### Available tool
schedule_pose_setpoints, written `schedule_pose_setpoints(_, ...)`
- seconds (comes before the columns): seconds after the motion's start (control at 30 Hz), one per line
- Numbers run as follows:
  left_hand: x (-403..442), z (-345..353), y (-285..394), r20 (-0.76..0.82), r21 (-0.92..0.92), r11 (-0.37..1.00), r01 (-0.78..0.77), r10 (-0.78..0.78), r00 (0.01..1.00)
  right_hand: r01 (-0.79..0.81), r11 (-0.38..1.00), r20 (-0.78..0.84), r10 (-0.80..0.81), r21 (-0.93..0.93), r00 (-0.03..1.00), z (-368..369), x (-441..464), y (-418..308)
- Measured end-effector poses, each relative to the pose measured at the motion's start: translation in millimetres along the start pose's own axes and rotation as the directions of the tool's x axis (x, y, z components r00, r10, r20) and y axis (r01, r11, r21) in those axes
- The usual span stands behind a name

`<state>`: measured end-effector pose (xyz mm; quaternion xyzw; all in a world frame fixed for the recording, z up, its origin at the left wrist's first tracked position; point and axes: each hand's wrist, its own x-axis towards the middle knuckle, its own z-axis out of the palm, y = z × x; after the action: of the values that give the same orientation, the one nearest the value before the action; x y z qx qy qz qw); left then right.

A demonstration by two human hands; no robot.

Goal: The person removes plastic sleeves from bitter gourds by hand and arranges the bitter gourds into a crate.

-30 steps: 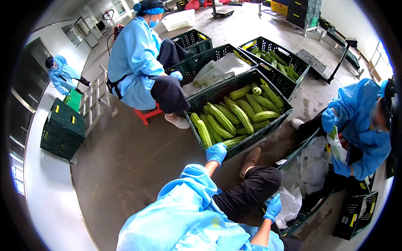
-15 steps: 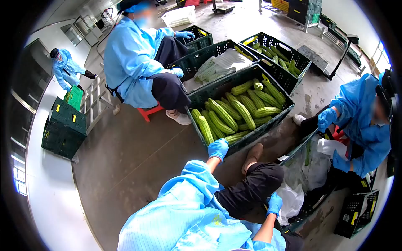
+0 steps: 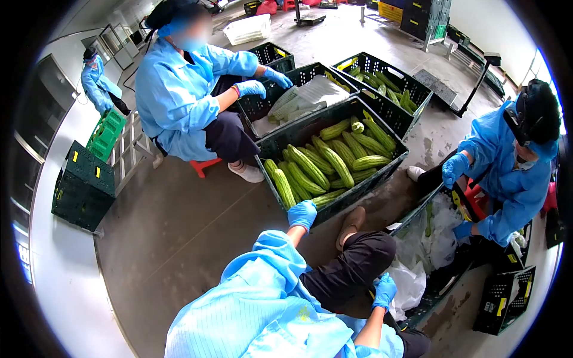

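Note:
My left hand is closed over the near rim of a dark green crate, at its left corner. Long, ridged bitter melons lie piled inside, close to my fingers. My right hand is held low by my knee with its fingers curled; what is in them, if anything, is hidden. Beside it a crumpled white plastic bag hangs at the side of another dark crate, which holds more clear and white plastic.
One co-worker sits behind a crate with white wrapping; another sits at right, a hand in the plastic. A further crate of bitter melons stands behind. Stacked crates and a ladder-like rack are at left.
The view has shifted slightly. The co-worker at left has lifted both hands over the crate of wrapping. The co-worker at right has lowered a hand into the plastic. My hands keep their places.

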<state>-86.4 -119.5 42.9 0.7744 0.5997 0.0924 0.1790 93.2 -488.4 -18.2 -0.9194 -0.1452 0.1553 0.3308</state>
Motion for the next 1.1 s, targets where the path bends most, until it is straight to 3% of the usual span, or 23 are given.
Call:
schedule_pose_setpoints(0.1,-1.5,-5.2,1.6,0.020,0.000,1.000,0.013,-0.013,1.000,0.101,0.953,0.060,-0.088,-0.285,0.994,-8.7,-0.8,-11.8)
schedule_pose_setpoints(0.2,-3.0,-3.9,1.9,0.012,0.002,1.000,0.000,0.000,1.000,0.008,0.987,0.087,0.006,-0.162,0.996,-11.1,-2.9,-16.6)
schedule_pose_setpoints(0.47,-0.1,-1.5,-0.4,0.025,-0.003,1.000,0.023,-0.023,0.999,0.090,0.951,0.097,-0.064,-0.296,0.993,-9.3,-0.7,-13.5)
schedule_pose_setpoints(0.57,-0.2,-2.1,-1.1,0.043,-0.016,1.000,0.020,-0.019,0.999,0.120,0.950,0.128,-0.086,-0.289,0.988,-6.5,2.6,-8.1)
schedule_pose_setpoints(0.7,3.5,10.3,-7.4,0.052,-0.048,0.997,0.063,-0.060,0.997,0.052,0.972,0.150,-0.018,-0.227,0.989,-4.1,5.9,-3.3)
schedule_pose_setpoints(0.8,-0.7,4.0,-3.4,-0.014,-0.061,0.998,0.000,-0.001,1.000,0.043,0.969,0.154,-0.005,-0.242,0.988,-1.5,9.8,4.6)
schedule_pose_setpoints(0.9,0.4,2.8,-2.7,0.032,-0.045,0.998,0.032,-0.030,0.999,-0.013,0.982,0.191,0.050,-0.186,0.980,0.4,13.0,10.4)
schedule_pose_setpoints(1.0,-1.6,-3.1,-0.4,0.023,-0.060,0.998,0.025,-0.024,0.999,0.097,0.970,0.228,-0.044,-0.225,0.973,-5.9,10.0,3.2)
schedule_pose_setpoints(1.1,0.0,-1.7,-0.2,0.041,-0.049,0.998,0.043,-0.041,0.998,0.056,0.977,0.208,-0.012,-0.206,0.978,-4.6,9.1,1.2)
